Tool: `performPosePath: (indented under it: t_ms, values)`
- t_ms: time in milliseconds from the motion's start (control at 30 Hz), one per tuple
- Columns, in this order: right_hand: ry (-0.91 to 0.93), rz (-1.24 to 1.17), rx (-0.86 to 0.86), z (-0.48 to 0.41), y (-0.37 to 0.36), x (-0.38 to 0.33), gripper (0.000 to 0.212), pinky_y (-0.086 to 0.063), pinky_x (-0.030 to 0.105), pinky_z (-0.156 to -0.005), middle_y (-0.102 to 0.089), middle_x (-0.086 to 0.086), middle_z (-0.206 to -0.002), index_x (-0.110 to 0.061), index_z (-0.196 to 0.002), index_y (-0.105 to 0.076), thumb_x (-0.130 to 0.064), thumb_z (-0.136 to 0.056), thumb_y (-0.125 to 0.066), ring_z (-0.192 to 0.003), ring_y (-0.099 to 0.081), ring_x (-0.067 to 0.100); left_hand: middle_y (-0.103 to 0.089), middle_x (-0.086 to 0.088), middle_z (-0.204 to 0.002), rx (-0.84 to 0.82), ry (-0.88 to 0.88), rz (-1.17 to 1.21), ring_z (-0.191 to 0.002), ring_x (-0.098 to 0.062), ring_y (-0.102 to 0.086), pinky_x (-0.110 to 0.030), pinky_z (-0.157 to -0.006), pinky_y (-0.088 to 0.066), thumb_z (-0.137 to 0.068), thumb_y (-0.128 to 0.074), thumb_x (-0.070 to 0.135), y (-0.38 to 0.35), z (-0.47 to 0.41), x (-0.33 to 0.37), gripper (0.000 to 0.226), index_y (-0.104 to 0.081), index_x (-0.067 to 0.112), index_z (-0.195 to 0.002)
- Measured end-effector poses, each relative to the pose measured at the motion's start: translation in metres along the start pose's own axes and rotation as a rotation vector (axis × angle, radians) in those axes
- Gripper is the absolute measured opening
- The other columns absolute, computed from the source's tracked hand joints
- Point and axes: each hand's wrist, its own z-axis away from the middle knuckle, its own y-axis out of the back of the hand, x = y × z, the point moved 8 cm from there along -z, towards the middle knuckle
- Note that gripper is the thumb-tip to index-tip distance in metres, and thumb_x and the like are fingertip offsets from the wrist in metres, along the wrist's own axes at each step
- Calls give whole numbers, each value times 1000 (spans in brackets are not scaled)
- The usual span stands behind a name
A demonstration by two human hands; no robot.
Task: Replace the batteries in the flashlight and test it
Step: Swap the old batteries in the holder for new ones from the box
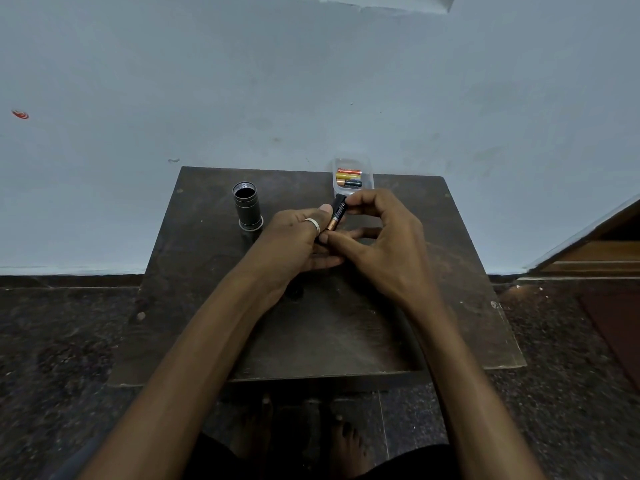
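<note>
A black and copper battery (338,215) stands tilted between my two hands, seated in a dark holder that my fingers mostly hide. My left hand (298,242), with a silver ring, grips the holder from the left, thumb against the battery's side. My right hand (379,233) pinches the battery, forefinger on its black top end and thumb at its copper lower end. The dark flashlight body (247,210) stands upright on the wooden table (433,271), open threaded end up, left of my hands. A clear plastic box (369,178) behind my right hand holds three batteries (349,177).
The small dark table stands against a pale blue wall. Its front half lies under my forearms. A speckled dark floor surrounds it, and my bare feet show below its front edge. A wooden step or frame rises at the far right.
</note>
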Motion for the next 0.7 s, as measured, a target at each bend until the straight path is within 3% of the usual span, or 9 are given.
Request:
performPosePath:
  t_ms: [267, 533, 633, 700]
  values:
    - [133, 198, 15, 4, -2, -10, 42, -60, 35, -79, -69, 3, -112, -8, -119, -65, -26, -83, -75, -96, -68, 15, -75, -9, -81, 14, -39, -40, -78, -17, -73, -31, -70, -61, -103, -48, 24, 4, -1, 0, 31, -69, 1, -98]
    - [205, 347, 32, 11, -5, -23, 42, -56, 33, -73, -68, 5, -100, -8, -119, -55, -18, -82, -72, -85, -65, 16, -72, -20, -89, 20, -59, -119, -84, -24, -70, -36, -79, -61, -103, -49, 26, 5, -3, -3, 38, -69, -6, -103]
    - [186, 312, 16, 11, -5, -22, 42, -57, 34, -76, -69, 5, -104, -9, -121, -54, -18, -83, -71, -90, -67, 15, -72, -25, -93, 26, -54, -119, -83, -24, -70, -33, -72, -61, -103, -49, 27, 6, -3, -3, 38, -69, -6, -101]
    - [171, 263, 5, 9, -4, -20, 41, -58, 34, -79, -70, 4, -109, -9, -122, -54, -18, -84, -70, -94, -68, 15, -73, -18, -85, 32, -51, -90, -77, -20, -71, -29, -65, -60, -103, -49, 25, 6, -2, -1, 35, -70, -1, -94]
